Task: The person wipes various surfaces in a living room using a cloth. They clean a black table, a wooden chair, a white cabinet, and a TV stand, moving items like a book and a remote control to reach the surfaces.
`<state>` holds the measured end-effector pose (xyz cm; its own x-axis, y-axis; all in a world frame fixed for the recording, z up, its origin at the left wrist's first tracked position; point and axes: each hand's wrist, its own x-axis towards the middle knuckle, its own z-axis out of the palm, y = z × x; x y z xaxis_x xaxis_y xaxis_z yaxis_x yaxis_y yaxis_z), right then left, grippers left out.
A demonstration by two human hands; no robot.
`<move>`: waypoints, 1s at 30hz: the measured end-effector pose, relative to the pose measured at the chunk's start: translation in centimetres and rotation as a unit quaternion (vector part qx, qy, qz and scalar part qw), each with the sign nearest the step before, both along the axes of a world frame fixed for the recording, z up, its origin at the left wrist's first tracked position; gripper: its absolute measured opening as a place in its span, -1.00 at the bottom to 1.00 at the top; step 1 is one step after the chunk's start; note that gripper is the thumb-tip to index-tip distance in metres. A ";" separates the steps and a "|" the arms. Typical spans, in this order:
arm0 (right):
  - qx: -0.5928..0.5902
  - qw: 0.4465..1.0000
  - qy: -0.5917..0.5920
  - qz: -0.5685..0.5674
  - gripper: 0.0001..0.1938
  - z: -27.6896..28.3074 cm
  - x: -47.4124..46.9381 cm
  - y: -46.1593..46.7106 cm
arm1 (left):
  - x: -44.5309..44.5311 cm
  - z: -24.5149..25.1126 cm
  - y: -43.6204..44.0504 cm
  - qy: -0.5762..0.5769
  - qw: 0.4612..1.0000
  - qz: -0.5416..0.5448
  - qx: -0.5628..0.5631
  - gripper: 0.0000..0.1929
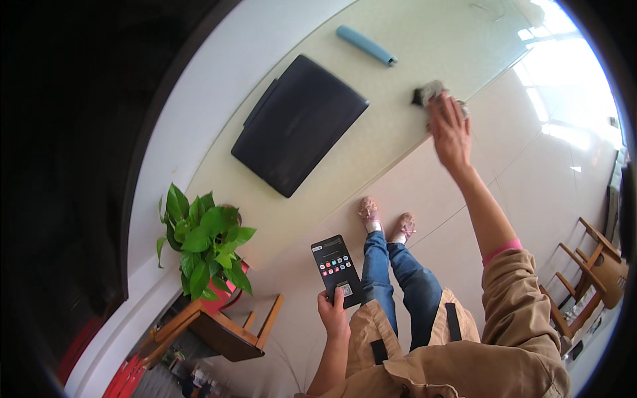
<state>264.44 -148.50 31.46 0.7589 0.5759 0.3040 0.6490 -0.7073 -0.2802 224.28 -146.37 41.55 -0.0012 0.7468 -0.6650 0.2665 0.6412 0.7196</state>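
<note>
My left hand (334,311) holds a dark smartphone (336,268) by its lower end, its lit screen showing several app icons and a printed-style code. At the table's near edge, my right hand (452,132) lies with fingers stretched over a crumpled grey-and-black cloth (434,92), slightly blurred; the palm side is hidden. Left of that hand a closed dark laptop (301,124) rests on the pale table (393,134). Beyond the laptop's upper right corner lies a light blue cylindrical case or tube (366,46) with a dark end.
A leafy green potted plant (206,239) stands at the table's left end. Below it are a wooden chair (229,331) and something red. Another wooden chair (592,268) stands at the far right. My feet in pink shoes (369,209) are on the tiled floor (473,209).
</note>
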 end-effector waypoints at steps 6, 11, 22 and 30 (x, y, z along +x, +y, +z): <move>0.192 0.953 0.023 -0.233 -0.55 2.9 0.9 0.6 | 10.4 5.7 1.1 0.035 0.957 -0.196 0.213 -0.75; 0.087 0.985 0.132 0.064 -0.42 9.2 -9.7 1.8 | 20.8 12.4 7.9 0.000 0.924 -0.237 0.299 -0.75; 0.076 0.995 0.016 0.066 -0.45 0.5 25.1 -9.1 | 48.8 5.4 9.9 -0.060 0.923 -0.361 0.119 -0.76; 0.039 0.978 -0.033 -0.202 -0.52 9.1 29.0 -2.7 | 51.9 1.7 18.0 0.239 0.901 -0.245 0.266 -0.44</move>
